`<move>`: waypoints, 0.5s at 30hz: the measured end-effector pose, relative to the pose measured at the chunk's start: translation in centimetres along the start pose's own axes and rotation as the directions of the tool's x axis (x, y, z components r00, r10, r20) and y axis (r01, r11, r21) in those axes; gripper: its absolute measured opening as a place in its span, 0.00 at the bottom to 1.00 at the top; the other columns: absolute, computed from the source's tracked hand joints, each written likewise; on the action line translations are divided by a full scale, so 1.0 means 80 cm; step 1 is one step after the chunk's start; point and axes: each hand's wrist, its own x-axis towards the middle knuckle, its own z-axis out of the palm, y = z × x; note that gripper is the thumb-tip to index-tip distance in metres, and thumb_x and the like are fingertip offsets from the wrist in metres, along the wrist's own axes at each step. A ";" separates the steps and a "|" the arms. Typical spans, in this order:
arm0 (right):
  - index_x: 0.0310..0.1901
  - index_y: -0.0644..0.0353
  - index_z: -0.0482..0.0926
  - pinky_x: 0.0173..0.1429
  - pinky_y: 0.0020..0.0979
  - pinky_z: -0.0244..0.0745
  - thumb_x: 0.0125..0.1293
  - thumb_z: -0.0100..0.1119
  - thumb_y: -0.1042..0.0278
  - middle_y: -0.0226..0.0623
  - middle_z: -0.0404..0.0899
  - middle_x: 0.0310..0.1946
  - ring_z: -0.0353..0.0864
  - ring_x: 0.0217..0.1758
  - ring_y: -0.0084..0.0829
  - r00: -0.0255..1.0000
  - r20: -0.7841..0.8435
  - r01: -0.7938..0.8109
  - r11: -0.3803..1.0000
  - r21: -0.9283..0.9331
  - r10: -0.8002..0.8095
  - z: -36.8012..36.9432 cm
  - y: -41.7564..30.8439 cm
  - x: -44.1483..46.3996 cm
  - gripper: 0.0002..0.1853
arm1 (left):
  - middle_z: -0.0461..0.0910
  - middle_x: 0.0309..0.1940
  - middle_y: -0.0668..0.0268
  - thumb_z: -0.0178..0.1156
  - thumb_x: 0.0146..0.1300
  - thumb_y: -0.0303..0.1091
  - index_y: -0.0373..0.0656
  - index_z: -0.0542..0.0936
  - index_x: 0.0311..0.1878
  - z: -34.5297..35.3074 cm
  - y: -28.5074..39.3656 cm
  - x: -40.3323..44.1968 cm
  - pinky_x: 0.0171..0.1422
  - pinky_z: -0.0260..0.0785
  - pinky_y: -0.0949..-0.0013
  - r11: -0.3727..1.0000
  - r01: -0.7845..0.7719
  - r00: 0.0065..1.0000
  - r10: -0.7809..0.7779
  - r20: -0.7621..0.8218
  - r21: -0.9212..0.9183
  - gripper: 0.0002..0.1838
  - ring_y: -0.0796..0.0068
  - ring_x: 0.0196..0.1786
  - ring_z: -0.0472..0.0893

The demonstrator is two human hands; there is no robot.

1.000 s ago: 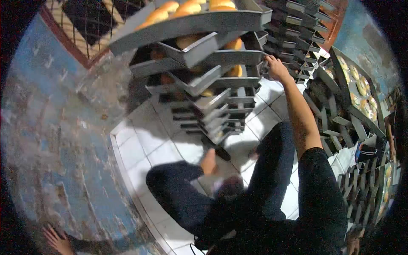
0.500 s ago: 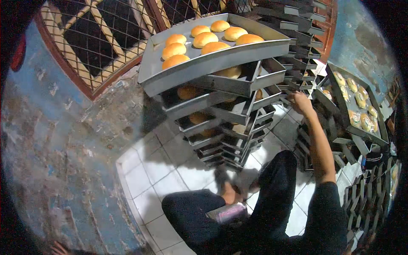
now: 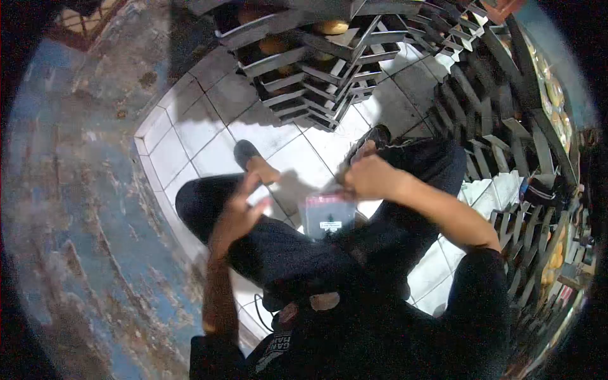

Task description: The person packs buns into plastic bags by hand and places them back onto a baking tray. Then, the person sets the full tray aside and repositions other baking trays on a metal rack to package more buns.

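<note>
A packet of clear plastic bags (image 3: pixel 329 218) with a pink strip along its top and a small white label rests between my thighs. My right hand (image 3: pixel 373 178) is closed beside the packet's upper right corner; its fingertips are blurred, and whatever they pinch is hidden. To the left, above my left thigh, my left hand (image 3: pixel 239 210) is open with its fingers apart and nothing in it. In front of my feet rises a stack of metal trays (image 3: pixel 297 66), set crosswise, with golden buns (image 3: pixel 332 26) showing between them.
More stacked trays (image 3: pixel 487 114) stand close on my right, the top one holding wrapped buns (image 3: pixel 550 88). Another tray stack (image 3: pixel 516 237) is at the lower right. A worn blue wall (image 3: pixel 95 209) runs along my left. White floor tiles (image 3: pixel 212 136) lie beneath.
The view has tilted down. My right hand has come back from the trays at the right to the packet at my lap. My left hand has risen from the lower left edge toward my lap.
</note>
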 end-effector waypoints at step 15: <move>0.42 0.55 0.89 0.54 0.51 0.82 0.72 0.59 0.60 0.42 0.89 0.43 0.90 0.50 0.45 0.991 -0.017 0.135 0.991 0.019 -0.135 0.148 -0.089 0.008 0.12 | 0.55 0.85 0.42 0.76 0.59 0.32 0.50 0.49 0.89 0.114 0.018 0.004 0.85 0.62 0.49 0.973 0.004 0.983 -0.047 0.178 0.232 0.60 0.44 0.85 0.62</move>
